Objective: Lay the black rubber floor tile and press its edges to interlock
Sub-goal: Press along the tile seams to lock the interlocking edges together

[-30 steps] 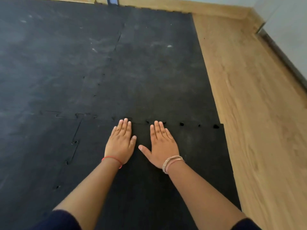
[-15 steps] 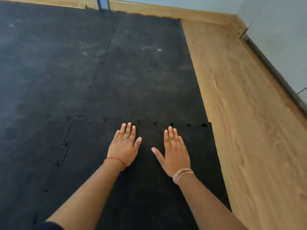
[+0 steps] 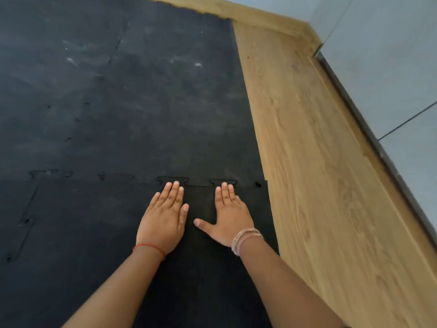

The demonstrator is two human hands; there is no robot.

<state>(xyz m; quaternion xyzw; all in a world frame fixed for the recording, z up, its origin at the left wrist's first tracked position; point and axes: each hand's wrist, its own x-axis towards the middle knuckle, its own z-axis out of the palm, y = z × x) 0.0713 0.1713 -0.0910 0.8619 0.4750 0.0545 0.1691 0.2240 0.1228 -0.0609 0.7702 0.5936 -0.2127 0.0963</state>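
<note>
Black rubber floor tile (image 3: 99, 268) lies flat nearest the camera, and both hands rest on it palms down with fingers straight. The left hand (image 3: 163, 221) wears a thin red thread bracelet (image 3: 149, 246); the right hand (image 3: 230, 217) wears pale beaded bracelets (image 3: 244, 237). Since the earlier frames both hands have shifted right along the jigsaw seam (image 3: 198, 182), their fingertips now at its tabs. Beyond the seam, dusty black rubber mats (image 3: 118, 91) cover the ground. To the right runs a light wood-grain plank floor (image 3: 331, 185), bordered by a wooden skirting board (image 3: 260, 16) and pale grey wall panels (image 3: 390, 55).
</note>
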